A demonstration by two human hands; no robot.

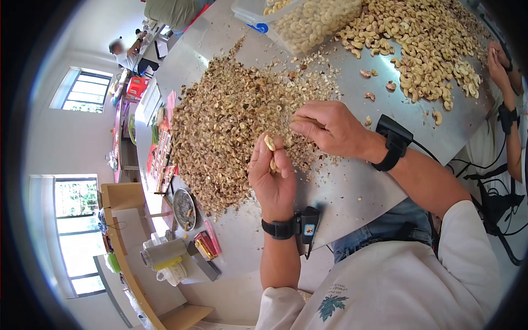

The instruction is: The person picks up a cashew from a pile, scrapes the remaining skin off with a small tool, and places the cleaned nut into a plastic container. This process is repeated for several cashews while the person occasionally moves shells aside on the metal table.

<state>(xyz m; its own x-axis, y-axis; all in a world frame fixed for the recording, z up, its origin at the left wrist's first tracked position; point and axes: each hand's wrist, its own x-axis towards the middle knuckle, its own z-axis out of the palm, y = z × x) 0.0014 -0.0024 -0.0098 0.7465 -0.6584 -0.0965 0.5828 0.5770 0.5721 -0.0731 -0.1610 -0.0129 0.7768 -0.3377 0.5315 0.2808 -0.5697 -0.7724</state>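
My left hand (273, 184) is turned palm up, its fingers curled around a pale cashew nut (269, 143), with another bit of nut lower between the fingers. To its right, my right hand (333, 127) is closed in a pinch over the edge of the heap; what its fingertips hold, if anything, is hidden. Beneath and beyond both hands spreads a large heap of brown cashew pieces and skins (220, 121) on the metal table (352, 190). A few loose cashews with skin (369, 96) lie farther right.
A clear plastic box of cashews (308, 27) stands at the back, beside a big pile of whole cashews (423, 49). Another person's hands (499, 69) are at the right edge. A metal bowl (184, 209) and a knife-like blade (203, 263) lie left.
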